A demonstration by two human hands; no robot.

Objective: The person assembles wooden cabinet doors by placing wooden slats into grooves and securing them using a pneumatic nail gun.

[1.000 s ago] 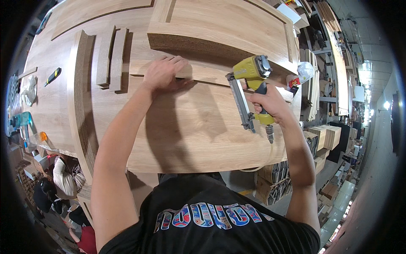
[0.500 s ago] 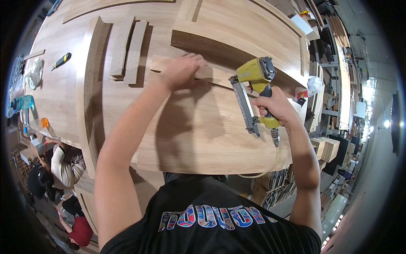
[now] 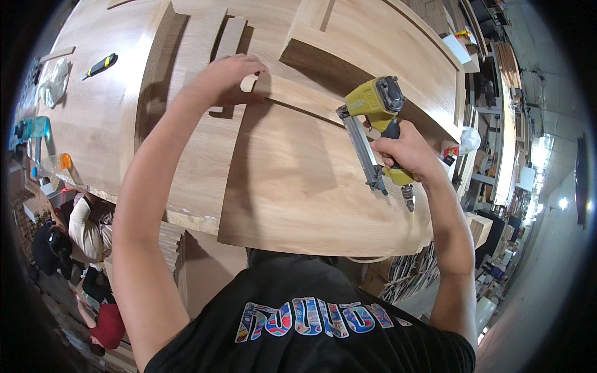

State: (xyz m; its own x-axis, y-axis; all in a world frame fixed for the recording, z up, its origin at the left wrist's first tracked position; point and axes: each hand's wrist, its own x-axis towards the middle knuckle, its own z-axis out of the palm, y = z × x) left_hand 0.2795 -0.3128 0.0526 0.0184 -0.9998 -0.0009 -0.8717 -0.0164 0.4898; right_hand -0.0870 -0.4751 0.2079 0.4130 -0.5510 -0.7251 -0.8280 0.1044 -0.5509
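My left hand [image 3: 235, 81] is curled round the left end of a narrow wooden strip [image 3: 305, 101], thumb on the near side and fingers on the far side. This strip lies along the far edge of a flat wooden panel [image 3: 298, 186]. In my right hand [image 3: 407, 149] is a yellow-green pneumatic nail gun [image 3: 375, 102], gripped by its black handle. Its slanted metal magazine [image 3: 364, 152] hangs over the panel. From the fitting at its base a pale air hose [image 3: 407, 233] runs down past the panel's near edge.
Raised wooden frames [image 3: 379, 59] and a long upright board [image 3: 149, 81] flank the panel. Loose strips [image 3: 230, 37] lie beyond my left hand. A utility knife [image 3: 99, 66], plastic bag [image 3: 55, 84] and teal bottle [image 3: 38, 127] are farther left. Two people [image 3: 109, 326] work at lower left.
My left hand has slid left along the strip to its end. My right hand still holds the nail gun in nearly the same spot. The view has shifted slightly.
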